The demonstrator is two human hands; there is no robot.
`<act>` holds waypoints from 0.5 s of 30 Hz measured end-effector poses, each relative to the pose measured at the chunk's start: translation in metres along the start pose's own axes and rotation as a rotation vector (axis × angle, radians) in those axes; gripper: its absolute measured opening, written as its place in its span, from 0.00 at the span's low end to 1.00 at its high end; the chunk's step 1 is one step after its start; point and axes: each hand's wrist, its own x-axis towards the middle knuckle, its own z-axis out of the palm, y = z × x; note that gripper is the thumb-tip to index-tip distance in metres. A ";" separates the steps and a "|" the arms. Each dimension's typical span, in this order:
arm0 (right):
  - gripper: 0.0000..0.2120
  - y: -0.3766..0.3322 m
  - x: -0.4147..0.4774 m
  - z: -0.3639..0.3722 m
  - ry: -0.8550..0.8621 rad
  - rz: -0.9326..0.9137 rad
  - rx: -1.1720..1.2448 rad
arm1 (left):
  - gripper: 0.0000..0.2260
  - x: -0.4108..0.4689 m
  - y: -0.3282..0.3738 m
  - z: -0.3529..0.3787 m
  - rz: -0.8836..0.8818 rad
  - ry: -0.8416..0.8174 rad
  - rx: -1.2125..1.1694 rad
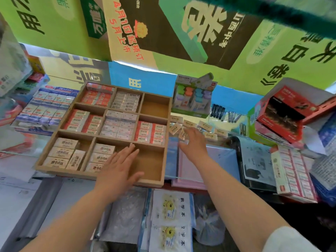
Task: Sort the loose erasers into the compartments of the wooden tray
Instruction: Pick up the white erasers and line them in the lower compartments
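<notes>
The wooden tray (168, 113) lies on the counter, its compartments mostly packed with red-and-white, silver and beige erasers. The top right cell and the wide bottom right cell hold none. My left hand (119, 170) is flat and open over the bottom middle cell, partly covering beige erasers (103, 149). My right hand (193, 142) reaches to the right of the tray, fingertips on a loose beige eraser (182, 133); I cannot tell if it is gripped. Several more loose beige erasers (205, 125) lie scattered behind it.
A box of blue-white erasers (49, 108) sits left of the tray. A display box of coloured items (192, 99) stands behind the loose erasers. Red boxes (285, 113) and a long eraser carton (291, 171) crowd the right. Notebooks (171, 219) lie near me.
</notes>
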 end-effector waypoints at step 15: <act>0.32 -0.012 0.029 0.014 -0.140 -0.141 -0.239 | 0.27 -0.009 0.000 0.000 -0.021 0.069 -0.073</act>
